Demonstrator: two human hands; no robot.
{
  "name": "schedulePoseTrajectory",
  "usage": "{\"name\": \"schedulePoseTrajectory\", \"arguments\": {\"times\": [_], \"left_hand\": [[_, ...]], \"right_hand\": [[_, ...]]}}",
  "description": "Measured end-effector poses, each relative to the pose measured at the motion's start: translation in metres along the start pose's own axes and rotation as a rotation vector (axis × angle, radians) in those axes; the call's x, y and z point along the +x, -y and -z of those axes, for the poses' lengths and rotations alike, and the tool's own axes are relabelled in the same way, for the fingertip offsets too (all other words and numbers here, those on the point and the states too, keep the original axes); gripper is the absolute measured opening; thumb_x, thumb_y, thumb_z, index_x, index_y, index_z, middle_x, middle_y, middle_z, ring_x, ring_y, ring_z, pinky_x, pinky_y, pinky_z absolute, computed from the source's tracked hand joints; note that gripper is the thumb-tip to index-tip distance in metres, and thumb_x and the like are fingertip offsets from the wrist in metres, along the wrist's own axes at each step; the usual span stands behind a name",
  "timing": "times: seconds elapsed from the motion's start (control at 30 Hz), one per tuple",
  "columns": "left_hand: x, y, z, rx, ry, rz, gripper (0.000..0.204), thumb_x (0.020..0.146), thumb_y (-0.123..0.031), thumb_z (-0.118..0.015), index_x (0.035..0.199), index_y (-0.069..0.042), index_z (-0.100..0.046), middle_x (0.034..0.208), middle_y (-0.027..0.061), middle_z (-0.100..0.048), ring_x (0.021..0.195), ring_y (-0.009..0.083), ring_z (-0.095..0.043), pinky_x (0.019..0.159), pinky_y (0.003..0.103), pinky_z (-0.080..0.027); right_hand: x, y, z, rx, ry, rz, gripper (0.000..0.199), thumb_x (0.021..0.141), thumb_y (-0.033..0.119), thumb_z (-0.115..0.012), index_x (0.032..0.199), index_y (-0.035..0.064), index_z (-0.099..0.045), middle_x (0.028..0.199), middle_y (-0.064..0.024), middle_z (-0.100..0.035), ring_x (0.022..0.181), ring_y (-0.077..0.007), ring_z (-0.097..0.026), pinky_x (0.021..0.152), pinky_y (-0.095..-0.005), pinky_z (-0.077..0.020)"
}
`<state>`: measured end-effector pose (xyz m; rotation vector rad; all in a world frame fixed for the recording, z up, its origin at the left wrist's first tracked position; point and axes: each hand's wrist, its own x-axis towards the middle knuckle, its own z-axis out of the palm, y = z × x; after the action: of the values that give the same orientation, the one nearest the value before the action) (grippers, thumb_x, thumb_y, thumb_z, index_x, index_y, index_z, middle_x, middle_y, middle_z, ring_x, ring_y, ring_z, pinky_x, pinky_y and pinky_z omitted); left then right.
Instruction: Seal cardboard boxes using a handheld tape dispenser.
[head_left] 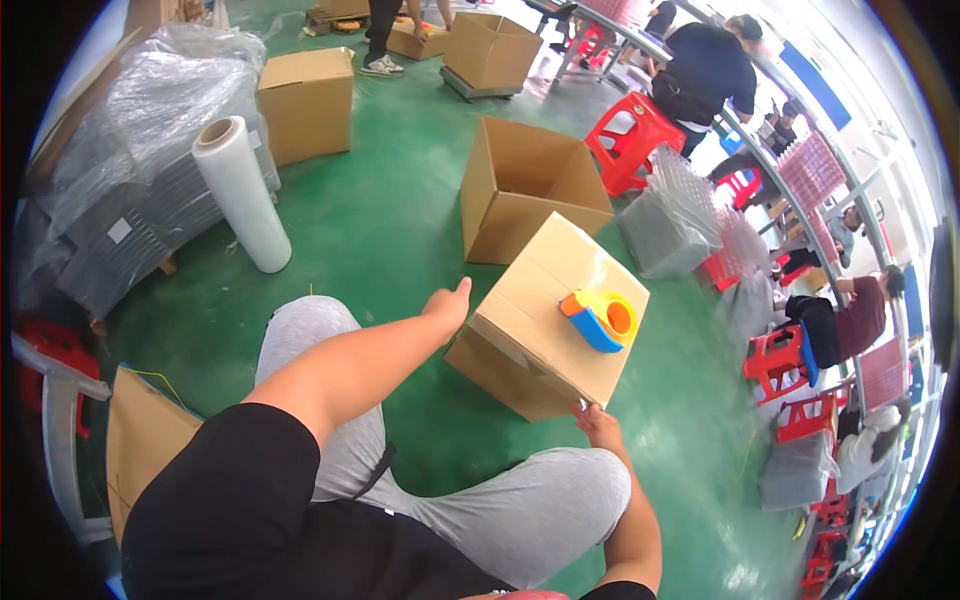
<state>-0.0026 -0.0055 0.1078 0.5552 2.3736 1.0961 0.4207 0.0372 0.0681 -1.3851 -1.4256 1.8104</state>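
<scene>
A closed cardboard box [545, 290] stands tilted in view before my knees. On its top lies a blue and yellow tape dispenser [598, 320] with a ring-shaped core. My left hand [447, 304] is beside the box's left side, a small gap from it, with a digit stretched upward and the other fingers partly hidden. At the near right corner, my right hand [600, 428] has bent fingers closed on the box's edge. A small whitish bit shows at those fingertips; I cannot make out what it is.
Behind stands an open cardboard box [530, 190]. A roll of clear film [242, 195] is upright at left, near wrapped stacks [140, 150] and another box [308, 105]. Red stools [632, 140], clear plastic trays [670, 225] and seated people line the right.
</scene>
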Motion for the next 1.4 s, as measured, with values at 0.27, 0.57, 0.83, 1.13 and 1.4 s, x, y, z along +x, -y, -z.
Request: {"name": "schedulePoseTrajectory", "arguments": {"times": [0.27,0.57,0.83,1.13,1.4], "left_hand": [[-0.027,0.02,-0.019,-0.512,0.563,0.264,0.075,0.087,-0.076,-0.048,0.083,-0.003,-0.067,0.08,0.01,-0.067,0.071,0.0223,-0.063,0.064,0.035,-0.05],[-0.03,0.027,-0.002,-0.203,0.458,-0.151,0.052,0.094,-0.052,-0.058,0.075,-0.004,-0.066,0.072,0.0092,-0.065,0.067,0.0211,-0.061,0.066,0.038,-0.047],[-0.023,0.039,0.0,-0.205,0.46,-0.433,0.04,0.096,-0.04,-0.057,0.077,-0.005,-0.063,0.075,0.0127,-0.064,0.073,0.0308,-0.062,0.068,0.042,-0.047],[-0.014,0.054,-0.007,0.093,0.246,-0.654,0.057,0.091,-0.06,-0.052,0.079,-0.006,-0.063,0.085,0.015,-0.066,0.085,0.0371,-0.062,0.074,0.047,-0.049],[0.016,0.07,-0.039,0.39,0.432,-0.587,0.027,0.097,-0.039,-0.051,0.11,-0.028,-0.072,0.103,0.0125,-0.07,0.096,0.0332,-0.066,0.081,0.049,-0.052]], "right_hand": [[-0.002,-0.007,0.008,-0.001,-0.033,-0.006,0.053,0.099,0.048,-0.054,0.125,0.0024,-0.056,0.123,-0.0128,-0.066,0.117,-0.0234,-0.061,0.086,-0.0373,-0.0475],[0.013,-0.02,0.02,0.022,0.034,0.039,0.045,0.099,0.045,-0.055,0.118,0.005,-0.058,0.12,-0.0134,-0.067,0.112,-0.0239,-0.064,0.079,-0.0345,-0.0475],[0.007,-0.01,0.012,-0.107,-0.075,0.045,0.045,0.098,0.049,-0.055,0.1,0.0055,-0.066,0.105,-0.0107,-0.072,0.1,-0.0213,-0.067,0.074,-0.0333,-0.0487],[-0.002,0.007,-0.012,-0.375,-0.223,0.097,0.06,0.097,0.052,-0.055,0.07,-0.0003,-0.068,0.067,-0.0104,-0.068,0.057,-0.0159,-0.06,0.052,-0.0305,-0.0464],[0.013,-0.019,0.032,-0.285,-0.131,-0.172,0.076,0.099,0.061,-0.039,0.056,0.0024,-0.06,0.05,-0.0095,-0.053,0.045,-0.0221,-0.054,0.043,-0.0354,-0.0429]]}}
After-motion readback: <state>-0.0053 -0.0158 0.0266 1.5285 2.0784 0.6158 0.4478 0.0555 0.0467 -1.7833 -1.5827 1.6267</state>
